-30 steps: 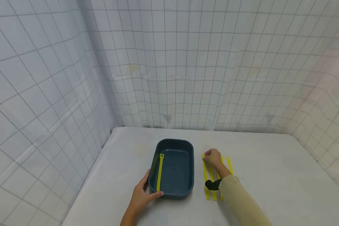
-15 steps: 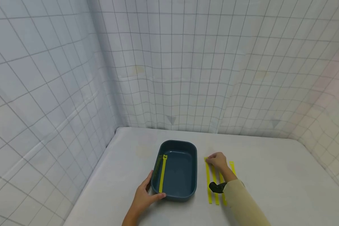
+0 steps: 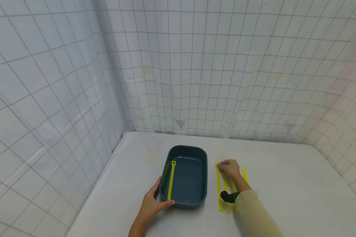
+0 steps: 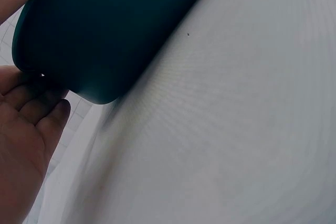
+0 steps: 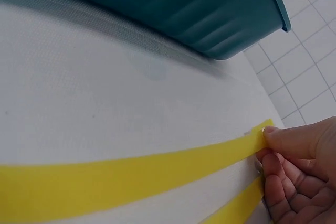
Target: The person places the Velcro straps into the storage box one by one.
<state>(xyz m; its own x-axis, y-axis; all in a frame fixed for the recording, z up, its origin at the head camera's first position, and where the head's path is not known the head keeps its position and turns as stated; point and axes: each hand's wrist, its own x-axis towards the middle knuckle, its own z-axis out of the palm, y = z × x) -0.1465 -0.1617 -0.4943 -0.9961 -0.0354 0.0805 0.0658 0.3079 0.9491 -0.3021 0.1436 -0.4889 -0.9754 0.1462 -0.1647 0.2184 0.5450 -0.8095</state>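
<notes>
A dark teal tub (image 3: 189,182) stands on the white table, one yellow cable strap (image 3: 171,181) lying lengthwise along its left side. My left hand (image 3: 149,205) grips the tub's near left corner, thumb over the rim and the other fingers along the outer wall. To the right of the tub, my right hand (image 3: 231,168) pinches the slotted head end of the leftmost loose yellow cable strap (image 3: 219,189) between thumb and fingers. In the right wrist view that strap (image 5: 126,182) runs out from the fingertips, its head end slightly raised.
More yellow straps (image 3: 226,187) lie side by side under my right hand and forearm, partly hidden. A black wrist strap (image 3: 229,197) shows at my right sleeve. White gridded sheets (image 3: 190,65) hang behind the table (image 3: 290,184) and at both sides.
The head view has shifted slightly, moving the scene a little to the right. Both hands keep nearly the same places, left at the tub and right at the strap's head.
</notes>
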